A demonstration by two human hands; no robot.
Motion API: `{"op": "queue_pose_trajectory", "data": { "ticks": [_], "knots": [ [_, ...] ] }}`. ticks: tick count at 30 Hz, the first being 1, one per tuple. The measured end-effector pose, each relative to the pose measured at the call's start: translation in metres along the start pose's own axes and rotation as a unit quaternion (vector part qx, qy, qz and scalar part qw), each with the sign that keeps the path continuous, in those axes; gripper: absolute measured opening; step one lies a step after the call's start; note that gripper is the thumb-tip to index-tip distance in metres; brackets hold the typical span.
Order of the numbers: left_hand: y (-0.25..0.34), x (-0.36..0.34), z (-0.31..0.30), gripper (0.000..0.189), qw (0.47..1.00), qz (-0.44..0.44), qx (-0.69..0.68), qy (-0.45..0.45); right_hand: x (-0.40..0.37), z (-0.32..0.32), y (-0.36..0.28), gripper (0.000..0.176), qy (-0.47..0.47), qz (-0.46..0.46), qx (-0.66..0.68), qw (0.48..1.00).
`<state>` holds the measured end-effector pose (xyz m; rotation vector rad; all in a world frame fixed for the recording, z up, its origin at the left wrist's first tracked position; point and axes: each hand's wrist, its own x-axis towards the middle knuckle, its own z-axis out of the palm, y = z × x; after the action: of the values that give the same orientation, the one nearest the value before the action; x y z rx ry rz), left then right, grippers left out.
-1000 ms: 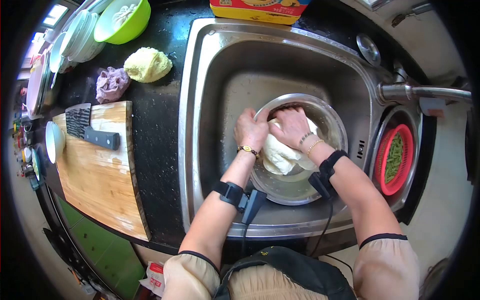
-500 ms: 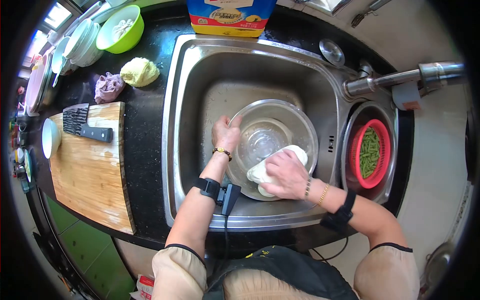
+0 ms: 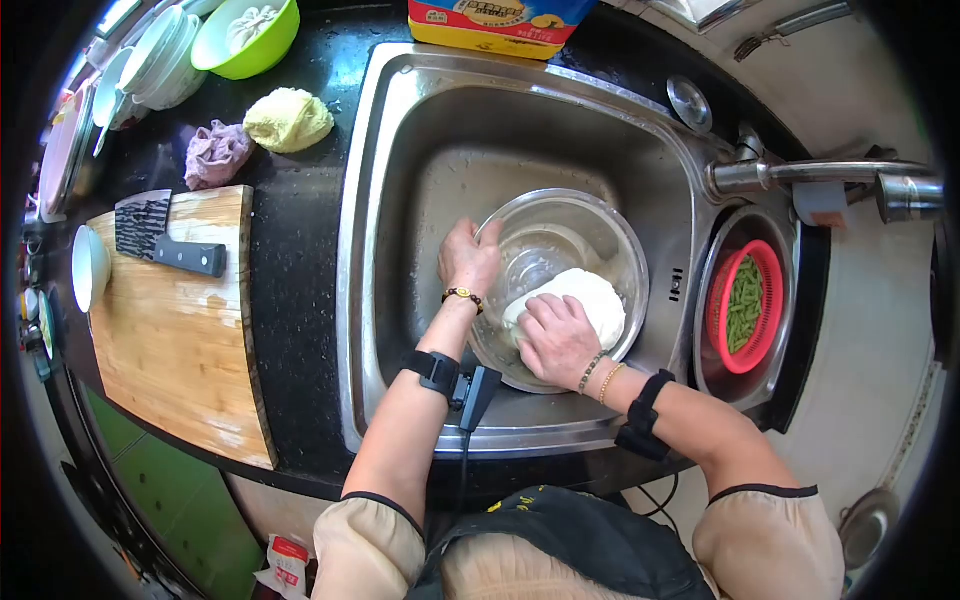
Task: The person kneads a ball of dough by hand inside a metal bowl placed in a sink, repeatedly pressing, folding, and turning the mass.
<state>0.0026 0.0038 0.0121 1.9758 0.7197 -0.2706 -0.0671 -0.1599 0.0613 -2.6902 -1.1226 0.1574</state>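
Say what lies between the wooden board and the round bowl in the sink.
In the head view, from the wooden board to the round bowl: black countertop, then the sink's rim and basin, with the left hand at the bowl's edge.

We see a smooth, white lump of dough (image 3: 592, 300) in one rounded, slightly flattened mass, its near-left part hidden from us. It lies inside a round, shiny, silvery bowl (image 3: 540, 235), on the right-hand, nearer side, close by the wall. We find the bowl upright, its mouth facing up, its thin rim catching light, its far-left inside bare of dough. It sits within the metal sink (image 3: 480, 165), towards the near side.
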Motion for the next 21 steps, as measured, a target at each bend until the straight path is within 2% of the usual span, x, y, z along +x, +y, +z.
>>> {"op": "queue_pose_trajectory", "data": {
  "ticks": [6, 10, 16, 21],
  "knots": [
    [0.005, -0.001, -0.002, 0.039, 1.000, -0.018, 0.005, -0.008, 0.006, 0.011, 0.009, 0.025, -0.049, -0.033, 0.000, 0.998],
    [0.003, -0.001, 0.001, 0.037, 1.000, -0.016, 0.010, -0.008, 0.017, 0.026, 0.009, 0.019, -0.059, -0.030, -0.031, 0.997],
    [0.005, 0.000, 0.000, 0.037, 1.000, -0.013, 0.016, -0.021, 0.035, 0.038, 0.007, 0.018, -0.115, 0.006, -0.053, 0.992],
    [0.010, -0.002, -0.002, 0.037, 0.999, -0.021, 0.029, -0.025, 0.045, 0.053, 0.014, 0.019, -0.116, 0.004, -0.039, 0.992]
  ]
}}
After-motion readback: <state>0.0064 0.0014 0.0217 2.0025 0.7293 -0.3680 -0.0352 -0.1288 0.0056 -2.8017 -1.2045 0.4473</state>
